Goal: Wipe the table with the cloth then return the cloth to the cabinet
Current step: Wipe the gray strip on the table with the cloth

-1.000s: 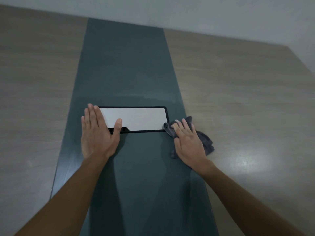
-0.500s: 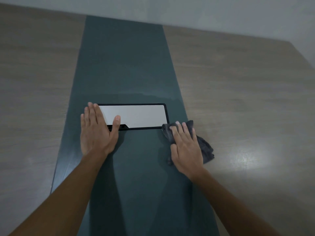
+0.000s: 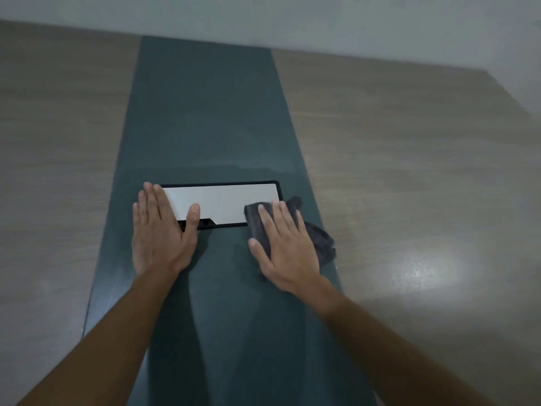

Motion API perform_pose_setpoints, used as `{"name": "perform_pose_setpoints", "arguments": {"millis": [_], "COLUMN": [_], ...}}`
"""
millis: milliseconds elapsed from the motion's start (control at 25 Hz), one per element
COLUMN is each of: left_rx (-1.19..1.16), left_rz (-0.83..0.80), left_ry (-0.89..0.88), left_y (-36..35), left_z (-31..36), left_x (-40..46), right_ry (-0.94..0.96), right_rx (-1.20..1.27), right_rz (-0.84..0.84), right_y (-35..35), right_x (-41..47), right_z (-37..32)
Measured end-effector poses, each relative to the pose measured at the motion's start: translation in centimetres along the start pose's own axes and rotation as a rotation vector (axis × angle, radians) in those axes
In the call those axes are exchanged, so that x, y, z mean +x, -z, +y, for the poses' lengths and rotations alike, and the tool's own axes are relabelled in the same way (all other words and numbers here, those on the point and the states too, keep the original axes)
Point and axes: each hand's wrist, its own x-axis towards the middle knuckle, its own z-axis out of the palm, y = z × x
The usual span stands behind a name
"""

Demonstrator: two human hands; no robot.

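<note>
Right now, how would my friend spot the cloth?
Find the dark green strip down the middle of the wooden table. Under the right hand, beside the white panel, lies the cloth: the only soft, crumpled grey thing.

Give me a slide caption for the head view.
Right hand presses grey cloth on table; left hand flat.

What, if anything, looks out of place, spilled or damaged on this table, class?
Nothing stands out. The grey cloth lies bunched under the flat right hand, overlapping the right end of the white panel set in the dark green strip. The left hand rests flat on its other end.
</note>
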Motion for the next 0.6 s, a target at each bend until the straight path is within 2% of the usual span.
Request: {"name": "perform_pose_setpoints", "arguments": {"millis": [80, 160, 240, 280, 360, 440, 520, 600], "left_rx": [-0.016, -0.035, -0.109, -0.175, -0.279, -0.232, -0.105, 0.009], "left_rz": [0.001, 0.016, 0.029, 0.035, 0.028, 0.013, -0.005, -0.044], "left_ry": [-0.003, 0.008, 0.005, 0.006, 0.000, -0.031, -0.050, -0.028], "left_y": [0.1, 0.2, 0.3, 0.6, 1.3, 2.5, 4.0, 5.2], "left_z": [0.1, 0.1, 0.1, 0.1, -0.7, -2.9, -6.5, -10.0], "left_x": [-0.1, -0.1, 0.1, 0.1, 0.0, 0.0, 0.2, 0.3], "right_ry": [-0.048, -0.199, -0.290, -0.245, -0.015, 0.128, 0.078, -0.095], "right_rx": [-0.007, -0.024, -0.007, -0.004, -0.002, 0.020, 0.011, -0.041], "right_rz": [-0.004, 0.010, 0.028, 0.036, 0.012, -0.006, 0.040, 0.055], "right_y": [0.4, 0.8, 0.6, 0.0, -1.3, -1.6, -0.7, 0.5], "right_x": [1.3, 5.7, 8.9, 9.0, 6.0, 2.4, 1.6, 2.5], "right_z": [2.3, 3.1, 0.7, -1.5, -5.6, -5.1, -0.9, 4.0]}}
